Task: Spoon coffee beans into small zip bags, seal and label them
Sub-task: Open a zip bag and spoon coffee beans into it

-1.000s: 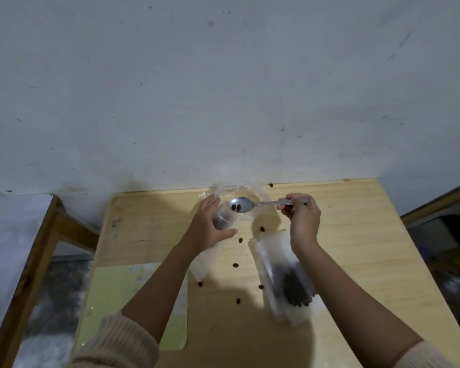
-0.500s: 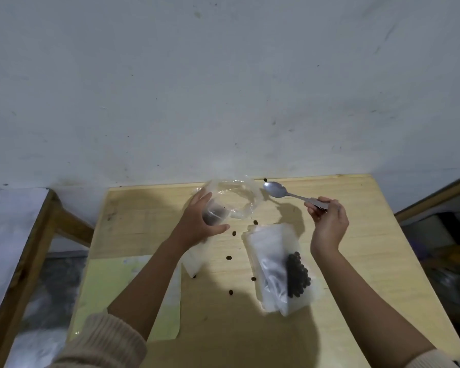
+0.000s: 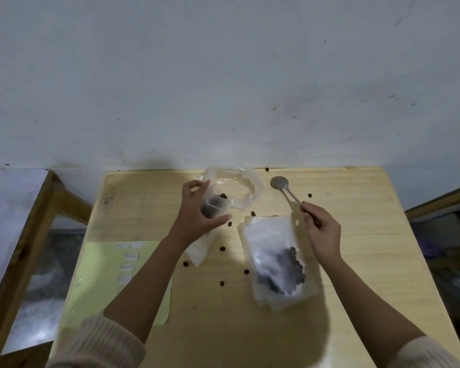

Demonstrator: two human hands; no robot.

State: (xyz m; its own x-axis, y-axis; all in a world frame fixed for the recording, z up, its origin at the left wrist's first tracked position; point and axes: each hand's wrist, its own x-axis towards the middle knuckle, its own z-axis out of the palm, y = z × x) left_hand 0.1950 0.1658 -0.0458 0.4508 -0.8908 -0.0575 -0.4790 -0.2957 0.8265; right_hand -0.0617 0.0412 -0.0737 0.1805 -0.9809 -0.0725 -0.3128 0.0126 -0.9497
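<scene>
The zip bag (image 3: 218, 204) was gripped by the left hand (image 3: 197, 220), the spoon (image 3: 279, 182) right of it pinched by the right hand (image 3: 322, 235); tilted unsealed, beans (image 3: 209, 210) could be spilled.

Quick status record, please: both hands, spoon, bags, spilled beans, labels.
left hand: grips small zip bag, which has beans in its bottom
right hand: pinches spoon by the handle end
spoon bowl: looks empty, right of large clear bag
large clear bag: open, at far table edge
pile of zip bags: lying flat, beans in top one
loose beans: scattered between the hands
label sheet: yellow-green, partly under left forearm
</scene>
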